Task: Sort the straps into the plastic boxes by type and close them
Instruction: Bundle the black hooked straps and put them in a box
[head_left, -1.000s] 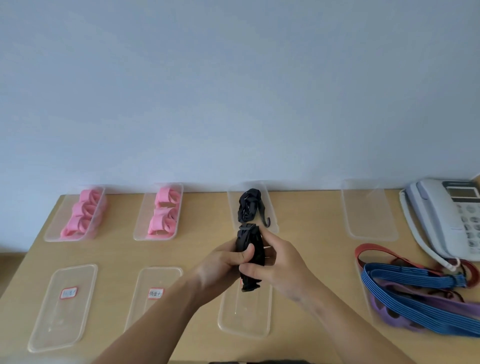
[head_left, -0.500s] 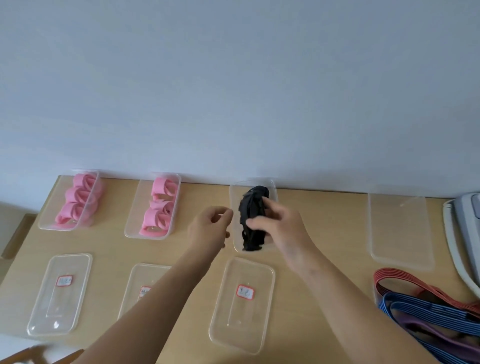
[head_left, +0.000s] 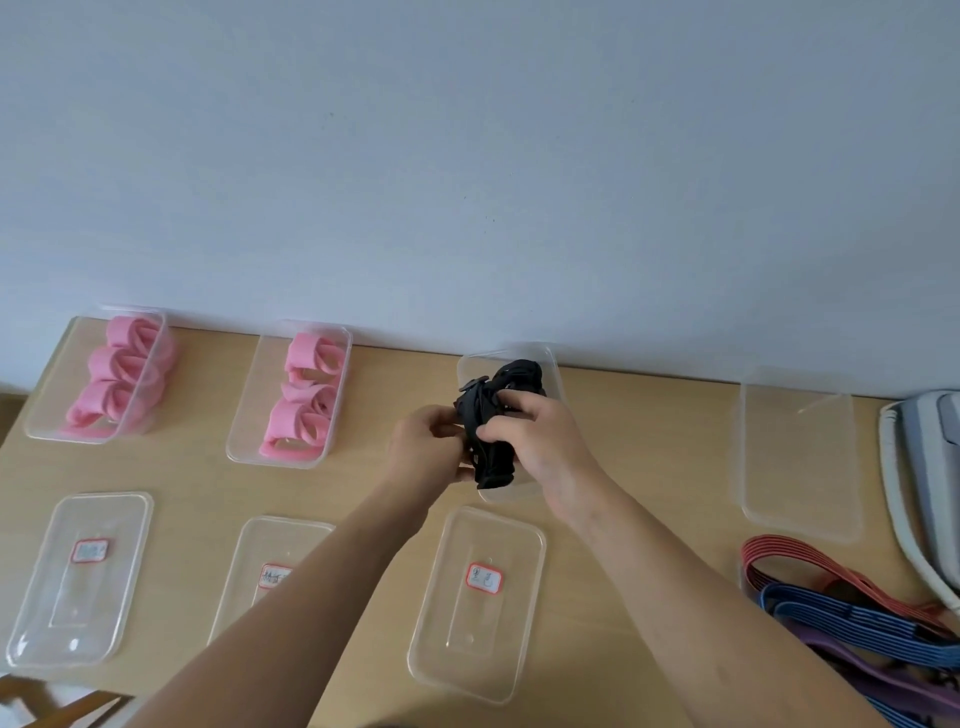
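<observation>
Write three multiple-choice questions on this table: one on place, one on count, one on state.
1. Where is the black strap bundle that the left hand and right hand grip?
A. over the leftmost lid
B. at the third box from the left
C. on the phone

2. How many boxes hold pink straps?
A. one
B. two
C. four

3. The far-right box is:
A. lidded
B. full of blue straps
C. open, with no straps inside

Answers:
1 B: hands and bundle sit over that box's clear walls.
2 B: only the leftmost box and the second box show pink.
3 C: bare wood shows through it and no lid covers it.
</observation>
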